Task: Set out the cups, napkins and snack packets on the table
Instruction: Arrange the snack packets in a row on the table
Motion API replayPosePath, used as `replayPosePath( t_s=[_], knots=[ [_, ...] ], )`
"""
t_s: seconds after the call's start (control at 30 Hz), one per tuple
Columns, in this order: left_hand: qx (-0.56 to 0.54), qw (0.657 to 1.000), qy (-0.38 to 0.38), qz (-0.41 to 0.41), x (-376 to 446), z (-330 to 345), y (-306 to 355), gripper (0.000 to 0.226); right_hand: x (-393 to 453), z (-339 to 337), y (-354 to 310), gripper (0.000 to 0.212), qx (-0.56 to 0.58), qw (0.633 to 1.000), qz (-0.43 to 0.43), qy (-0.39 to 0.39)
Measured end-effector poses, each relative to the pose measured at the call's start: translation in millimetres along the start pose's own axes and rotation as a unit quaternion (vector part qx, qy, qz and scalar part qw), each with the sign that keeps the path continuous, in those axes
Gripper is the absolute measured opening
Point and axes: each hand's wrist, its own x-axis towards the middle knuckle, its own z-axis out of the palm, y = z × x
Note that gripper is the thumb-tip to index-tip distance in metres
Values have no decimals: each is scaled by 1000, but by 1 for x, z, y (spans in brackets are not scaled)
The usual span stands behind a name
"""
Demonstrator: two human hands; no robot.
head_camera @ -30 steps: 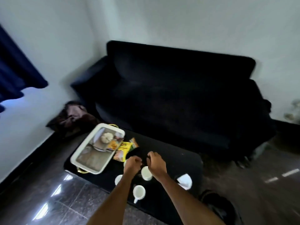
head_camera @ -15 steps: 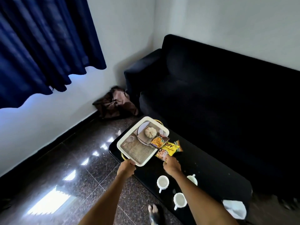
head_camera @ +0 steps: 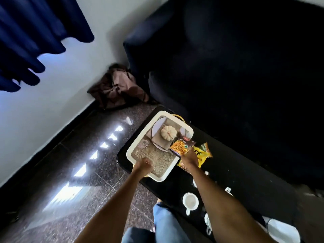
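A white tray sits at the left end of the black table, its inside showing a pale pumpkin and burlap. My left hand is closed in a fist on the tray's near rim. A dark snack packet with orange contents leans over the tray's right rim. My right hand grips its near corner and covers part of a yellow snack packet on the table. One white cup stands near the front edge; two more are mostly hidden by my right arm. A white napkin lies at the lower right.
A black sofa runs close along the table's far side. A brown bag lies on the floor in the corner by the wall. Dark blue curtains hang at the upper left. Glossy stone floor lies left of the table.
The view has swung left and down towards the tray. My hands left the cups; the left one closed on the tray's near rim and the right one reached the snack packets.
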Motion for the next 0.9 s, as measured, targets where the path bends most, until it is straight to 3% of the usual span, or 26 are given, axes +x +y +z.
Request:
replayPosePath(
  t_s=[0.13,0.23,0.5,0.57,0.63,0.7,0.77,0.83,0.9],
  knots=[
    [-25,999,-25,-17,33,-10,13,27,30,11,-11,77,95,993,64,39],
    [-18,999,-43,2,58,-16,18,30,50,24,-11,76,118,983,125,59],
    [-48,983,-174,-22,116,-30,38,10,83,50,-11,25,141,958,203,144],
    [-35,978,-203,-19,131,-31,48,10,87,50,-11,28,116,954,217,170],
    [-22,978,-206,-24,145,-26,58,16,92,56,-6,49,112,951,217,189],
    [-12,977,-211,-23,156,-20,67,16,97,62,-8,51,115,955,211,173],
    [16,975,-221,-5,162,-13,73,5,103,66,-9,29,119,954,224,159],
    [32,971,-235,22,165,-8,79,23,106,65,-11,16,136,952,235,145],
    [30,974,-224,35,159,-7,88,33,104,61,-14,18,178,953,214,117]
  ],
)
